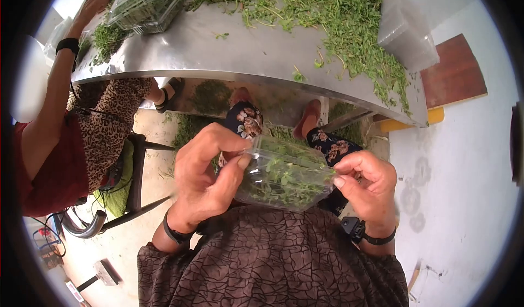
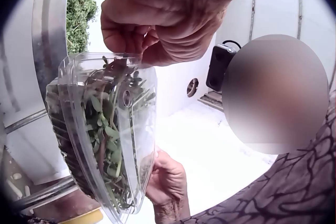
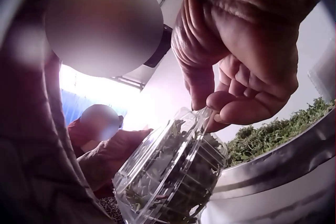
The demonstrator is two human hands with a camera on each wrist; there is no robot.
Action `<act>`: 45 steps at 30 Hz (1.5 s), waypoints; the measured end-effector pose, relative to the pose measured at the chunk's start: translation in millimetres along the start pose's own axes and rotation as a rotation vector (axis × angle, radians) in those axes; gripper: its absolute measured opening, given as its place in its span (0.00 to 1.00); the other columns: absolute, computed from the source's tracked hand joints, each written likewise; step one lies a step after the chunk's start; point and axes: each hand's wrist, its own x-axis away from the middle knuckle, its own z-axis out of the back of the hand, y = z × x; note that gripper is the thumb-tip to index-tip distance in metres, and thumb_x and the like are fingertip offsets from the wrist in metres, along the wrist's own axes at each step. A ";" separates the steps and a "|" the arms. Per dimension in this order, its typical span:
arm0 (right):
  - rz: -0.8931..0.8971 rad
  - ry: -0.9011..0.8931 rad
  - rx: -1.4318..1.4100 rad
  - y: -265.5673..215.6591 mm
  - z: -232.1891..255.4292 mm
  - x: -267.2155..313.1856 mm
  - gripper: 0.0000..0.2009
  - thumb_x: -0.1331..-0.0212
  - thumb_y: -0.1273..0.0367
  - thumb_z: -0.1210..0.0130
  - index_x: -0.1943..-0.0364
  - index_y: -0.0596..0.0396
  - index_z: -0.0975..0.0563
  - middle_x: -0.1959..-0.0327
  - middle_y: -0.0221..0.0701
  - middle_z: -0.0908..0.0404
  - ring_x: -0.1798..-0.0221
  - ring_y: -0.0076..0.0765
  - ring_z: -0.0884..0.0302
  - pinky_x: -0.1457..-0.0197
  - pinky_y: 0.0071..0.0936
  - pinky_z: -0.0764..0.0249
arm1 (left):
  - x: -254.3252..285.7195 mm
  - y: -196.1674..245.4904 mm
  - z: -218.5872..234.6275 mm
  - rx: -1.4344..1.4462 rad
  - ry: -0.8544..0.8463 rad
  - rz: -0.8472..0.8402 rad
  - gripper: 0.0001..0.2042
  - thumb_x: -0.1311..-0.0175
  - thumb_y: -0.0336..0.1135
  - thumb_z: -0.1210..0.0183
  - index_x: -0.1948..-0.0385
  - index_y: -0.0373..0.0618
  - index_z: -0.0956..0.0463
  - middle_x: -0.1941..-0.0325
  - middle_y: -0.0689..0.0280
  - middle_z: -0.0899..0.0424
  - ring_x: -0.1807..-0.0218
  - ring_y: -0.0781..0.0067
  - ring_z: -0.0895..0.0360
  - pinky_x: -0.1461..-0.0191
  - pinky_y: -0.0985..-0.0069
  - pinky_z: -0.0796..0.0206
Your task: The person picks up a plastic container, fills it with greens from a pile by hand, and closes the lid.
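A clear plastic clamshell box [image 1: 289, 177] filled with leafy green sprigs is held over the lap, its lid lying over the greens. My left hand [image 1: 210, 173] pinches one end of the box between thumb and fingers. At the opposite end my right hand [image 1: 368, 184] pinches the rim with thumb and forefinger. In the left wrist view the sprigs [image 2: 107, 134] press against the clear plastic, some reaching up to the rim by the left fingers. The right wrist view shows the right thumb and fingertips [image 3: 220, 100] right at the box's corner.
A metal table [image 1: 218, 50] ahead carries a large heap of greens [image 1: 338, 17], a filled clamshell box [image 1: 147, 9] and a stack of clear containers [image 1: 406, 28]. Another person's arm [image 1: 54, 94] reaches over it at left, beside a chair [image 1: 139, 170]. Loose greens lie beneath the table.
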 end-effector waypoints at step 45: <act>-0.209 0.029 -0.682 46.4 -0.2 -130.8 0.07 0.39 0.70 0.47 0.66 0.63 0.26 0.72 0.37 0.19 0.76 0.22 0.23 0.74 0.18 0.25 | -93.9 -99.6 -31.4 -0.222 0.223 -0.023 0.20 0.33 0.40 0.59 0.46 0.36 0.34 0.50 0.48 0.27 0.51 0.50 0.26 0.46 0.65 0.35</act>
